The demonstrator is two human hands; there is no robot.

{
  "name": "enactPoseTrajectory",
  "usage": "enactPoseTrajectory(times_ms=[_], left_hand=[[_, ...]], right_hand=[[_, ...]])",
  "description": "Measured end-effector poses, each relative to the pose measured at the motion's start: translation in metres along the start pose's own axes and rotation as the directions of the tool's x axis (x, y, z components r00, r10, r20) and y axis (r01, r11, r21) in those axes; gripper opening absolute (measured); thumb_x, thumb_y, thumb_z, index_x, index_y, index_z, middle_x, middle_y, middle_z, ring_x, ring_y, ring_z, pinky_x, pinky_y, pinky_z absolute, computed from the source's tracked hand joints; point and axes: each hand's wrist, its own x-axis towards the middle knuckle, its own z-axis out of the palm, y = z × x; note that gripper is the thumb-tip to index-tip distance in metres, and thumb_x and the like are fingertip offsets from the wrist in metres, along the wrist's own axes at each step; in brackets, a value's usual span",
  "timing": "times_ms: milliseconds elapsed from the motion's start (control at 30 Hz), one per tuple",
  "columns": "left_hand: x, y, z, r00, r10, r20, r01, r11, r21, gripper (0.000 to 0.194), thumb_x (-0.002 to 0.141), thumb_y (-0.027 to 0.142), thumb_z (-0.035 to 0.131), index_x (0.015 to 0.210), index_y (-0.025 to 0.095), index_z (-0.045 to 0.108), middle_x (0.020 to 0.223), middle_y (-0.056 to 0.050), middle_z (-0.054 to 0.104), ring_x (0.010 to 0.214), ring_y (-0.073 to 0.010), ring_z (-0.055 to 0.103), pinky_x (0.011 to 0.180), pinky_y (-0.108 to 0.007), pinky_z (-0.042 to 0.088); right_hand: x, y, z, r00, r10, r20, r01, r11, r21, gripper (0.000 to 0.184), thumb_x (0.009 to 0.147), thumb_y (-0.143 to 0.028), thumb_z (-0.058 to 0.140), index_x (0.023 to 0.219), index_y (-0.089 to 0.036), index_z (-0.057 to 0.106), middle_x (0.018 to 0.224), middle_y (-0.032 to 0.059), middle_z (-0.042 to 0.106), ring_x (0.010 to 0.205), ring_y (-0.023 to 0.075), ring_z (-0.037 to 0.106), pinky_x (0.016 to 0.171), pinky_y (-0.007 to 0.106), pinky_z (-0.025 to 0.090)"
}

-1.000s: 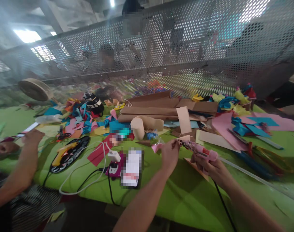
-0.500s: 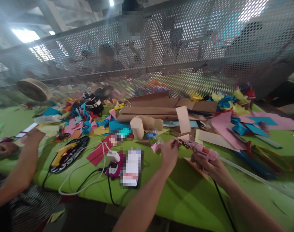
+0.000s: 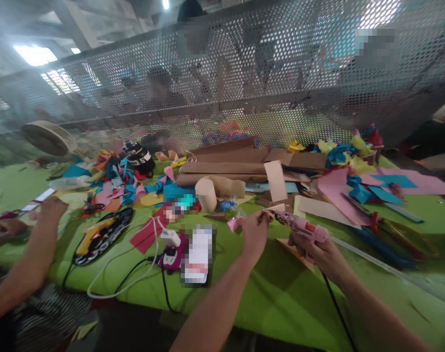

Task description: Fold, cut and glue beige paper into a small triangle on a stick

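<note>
My right hand is wrapped round a pink hot glue gun, its stained nozzle pointing left. A long clear glue stick runs out of its back, and a black cord hangs below. The fingers of my left hand are pinched together at the nozzle, by a small tan paper piece that they appear to hold. Whether the nozzle touches the paper I cannot tell. Under my right hand lies a folded tan paper piece on the green tabletop.
Left of my hands lie a phone, a purple power socket with cables and a yellow glue gun on a black tray. Brown cardboard and a tan paper roll lie behind. Scissors rest right. A co-worker's arm reaches in left.
The view has shifted very slightly. Both hands keep their hold and the glue gun stays by my left fingertips.
</note>
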Motion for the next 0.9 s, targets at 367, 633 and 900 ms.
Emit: enactPoseTrajectory(times_ms=[367,633,900], left_hand=[[0.002,-0.006,0.001,1.000,0.011,0.007,-0.011,0.996,-0.086,0.021,0.087,0.018,0.051,0.073,0.018,0.067,0.073,-0.002,0.070,0.076,-0.0189,0.067,0.071,-0.028,0.047],[0.002,-0.009,0.001,0.999,0.032,0.000,-0.032,0.999,0.002,0.023,0.089,0.023,0.052,0.072,0.017,0.067,0.069,-0.001,0.068,0.066,-0.0157,0.061,0.063,-0.025,0.041],[0.001,-0.004,0.000,1.000,0.026,-0.005,-0.027,0.997,-0.076,0.022,0.088,0.023,0.051,0.076,0.018,0.069,0.077,-0.004,0.073,0.078,-0.0194,0.067,0.072,-0.029,0.048]], right_hand=[[0.001,0.019,0.002,0.997,-0.062,-0.041,0.063,0.998,0.017,0.053,0.082,-0.069,0.058,0.068,-0.019,0.065,0.053,-0.0005,0.050,0.049,0.0126,0.045,0.046,0.027,0.035],[0.000,0.004,0.002,0.999,-0.038,-0.016,0.038,0.999,0.026,0.058,0.077,-0.075,0.059,0.067,-0.019,0.063,0.053,-0.0003,0.050,0.049,0.0126,0.045,0.046,0.027,0.036],[0.002,0.012,0.001,0.997,-0.039,-0.061,0.039,0.999,-0.005,0.060,0.077,-0.078,0.056,0.067,-0.019,0.064,0.050,-0.0004,0.050,0.048,0.0131,0.045,0.046,0.028,0.035]])
